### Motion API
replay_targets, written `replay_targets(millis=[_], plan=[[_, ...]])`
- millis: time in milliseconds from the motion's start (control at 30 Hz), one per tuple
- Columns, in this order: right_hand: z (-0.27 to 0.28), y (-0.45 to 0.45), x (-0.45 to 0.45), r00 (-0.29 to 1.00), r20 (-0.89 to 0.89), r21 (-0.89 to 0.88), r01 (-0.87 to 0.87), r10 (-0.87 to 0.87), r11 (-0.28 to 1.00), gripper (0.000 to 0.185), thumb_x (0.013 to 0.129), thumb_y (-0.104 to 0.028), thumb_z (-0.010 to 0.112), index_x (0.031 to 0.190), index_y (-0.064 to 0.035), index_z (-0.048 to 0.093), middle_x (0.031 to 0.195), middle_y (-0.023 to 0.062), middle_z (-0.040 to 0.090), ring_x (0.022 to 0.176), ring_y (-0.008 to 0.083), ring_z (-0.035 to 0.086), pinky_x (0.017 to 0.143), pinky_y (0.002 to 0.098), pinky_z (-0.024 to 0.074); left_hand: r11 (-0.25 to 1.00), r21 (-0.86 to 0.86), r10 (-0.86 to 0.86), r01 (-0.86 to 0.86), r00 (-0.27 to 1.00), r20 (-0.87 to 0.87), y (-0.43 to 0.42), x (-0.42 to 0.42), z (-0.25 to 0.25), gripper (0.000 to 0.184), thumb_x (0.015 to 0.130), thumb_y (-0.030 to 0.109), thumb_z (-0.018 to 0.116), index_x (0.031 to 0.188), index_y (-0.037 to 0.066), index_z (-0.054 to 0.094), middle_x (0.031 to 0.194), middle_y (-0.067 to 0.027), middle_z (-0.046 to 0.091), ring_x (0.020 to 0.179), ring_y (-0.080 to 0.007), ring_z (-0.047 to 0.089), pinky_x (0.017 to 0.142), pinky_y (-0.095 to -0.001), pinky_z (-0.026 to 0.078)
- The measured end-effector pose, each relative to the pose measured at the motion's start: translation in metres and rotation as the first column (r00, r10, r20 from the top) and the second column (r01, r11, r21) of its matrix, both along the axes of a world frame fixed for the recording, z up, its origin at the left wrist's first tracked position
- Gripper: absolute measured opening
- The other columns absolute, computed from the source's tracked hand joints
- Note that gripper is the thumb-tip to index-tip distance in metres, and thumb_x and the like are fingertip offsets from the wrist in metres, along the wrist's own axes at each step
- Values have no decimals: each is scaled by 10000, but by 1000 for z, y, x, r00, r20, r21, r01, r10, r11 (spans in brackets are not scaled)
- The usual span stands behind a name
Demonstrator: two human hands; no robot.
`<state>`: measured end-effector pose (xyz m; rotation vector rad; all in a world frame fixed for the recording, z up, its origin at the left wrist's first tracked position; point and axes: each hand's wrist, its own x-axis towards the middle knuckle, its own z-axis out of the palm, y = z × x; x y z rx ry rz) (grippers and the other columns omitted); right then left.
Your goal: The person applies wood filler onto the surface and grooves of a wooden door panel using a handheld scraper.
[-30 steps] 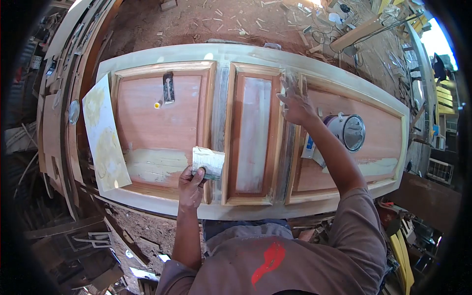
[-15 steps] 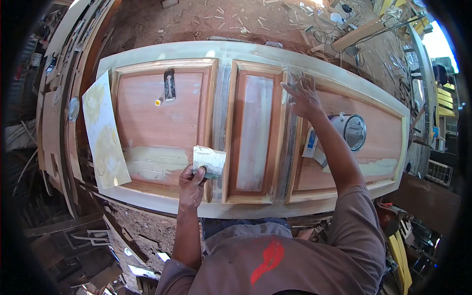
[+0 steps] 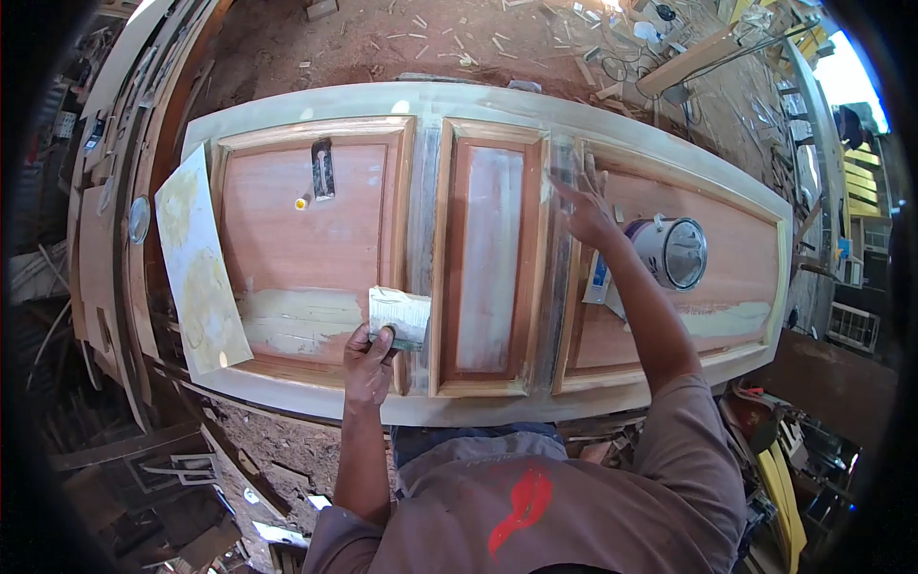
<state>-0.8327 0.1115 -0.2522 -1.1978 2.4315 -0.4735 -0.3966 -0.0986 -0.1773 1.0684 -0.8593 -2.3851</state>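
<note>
A panelled wooden door lies flat, with pale filler smeared on its frame and panels. My left hand grips a flat scraper loaded with whitish paste, over the lower edge of the left panel. Fingers spread, my right hand rests on the upright strip between the narrow middle panel and the right panel; whether anything is under its fingertips is unclear. A metal can stands on the right panel, with a blue-and-white packet beside it, partly behind my forearm.
The left panel bears a black slotted tool and a small yellow-tipped item. A stained white sheet overlaps the door's left end. Wood scraps litter the ground; long boards stand at the left.
My right hand has shifted a little along the strip, its fingers changing angle while staying apart. The scraper stays in my left hand at nearly the same spot. The view has moved slightly.
</note>
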Motion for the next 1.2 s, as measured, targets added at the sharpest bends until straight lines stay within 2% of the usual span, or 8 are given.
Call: replay_targets(millis=[333, 533, 600, 667, 767, 900, 1033, 1200], plan=[[-18, 11, 18, 982, -54, -52, 176, -179, 983, 703, 821, -276, 698, 1513, -314, 579, 1748, 208, 123, 1608, 469, 2, 1256, 651, -47, 997, -33, -76, 76, 997, -4, 3, 1, -9, 318, 1011, 113, 697, 1309, 14, 648, 1223, -94, 723, 1121, -209, 709, 1002, -404, 590], [-17, 24, 27, 975, -22, -108, 216, -219, 970, 636, 855, -249, 655, 1488, -291, 604, 1680, 258, 294, 1589, 445, 184, 1287, 577, 45, 998, -17, -52, 53, 998, 22, 10, -18, 2, 218, 987, 126, 744, 1175, 26, 697, 1112, -65, 748, 1014, -166, 725, 924, -353, 607], [-21, 25, 20, 908, 313, -163, 342, -280, 925, 646, 856, -268, 666, 1498, -266, 596, 1701, 229, 266, 1583, 438, 215, 1289, 580, 43, 998, -18, -63, 63, 998, 24, 11, -19, 0, 218, 989, 123, 740, 1178, 24, 697, 1115, -66, 748, 1017, -167, 725, 928, -354, 608], [-23, 23, 22, 896, 323, -143, 364, -304, 920, 644, 859, -275, 674, 1497, -242, 596, 1685, 218, 305, 1537, 420, 315, 1287, 552, 100, 998, -17, -63, 64, 997, 37, 12, -20, -4, 220, 991, 120, 736, 1184, 21, 696, 1121, -69, 748, 1022, -171, 725, 933, -357, 608], [-13, 11, 36, 959, 24, -44, 283, -283, 958, 618, 855, -265, 685, 1467, -208, 620, 1633, 221, 405, 1459, 402, 462, 1279, 503, 214, 998, -21, -62, 62, 998, 26, 11, -23, 1, 224, 993, 109, 731, 1195, 20, 696, 1133, -77, 748, 1035, -179, 723, 944, -366, 605], [3, 15, 49, 968, 93, -43, 237, -232, 971, 586, 822, -251, 730, 1402, -193, 675, 1662, 199, 360, 1511, 421, 365, 1289, 557, 128, 993, -47, -112, 112, 994, 10, 8, -17, -5, 345, 985, 133, 737, 1298, 14, 648, 1212, -80, 725, 1108, -200, 710, 1004, -390, 592], [23, 23, 53, 965, -260, 12, 37, -33, 999, 586, 805, -243, 762, 1386, -217, 692, 1711, 151, 291, 1592, 415, 197, 1282, 630, -18, 994, -43, -99, 101, 994, 54, 10, -25, 0, 321, 977, 150, 757, 1257, 18, 673, 1173, -74, 735, 1070, -193, 716, 979, -386, 594], [0, 14, 20, 954, -192, -95, 214, -229, 972, 650, 783, -287, 792, 1420, -254, 668, 1738, 121, 236, 1619, 416, 40, 1270, 655, -41, 993, -44, -104, 106, 993, 52, 12, -29, 0, 310, 977, 148, 759, 1247, 17, 682, 1153, -73, 739, 1053, -193, 719, 975, -384, 592]])
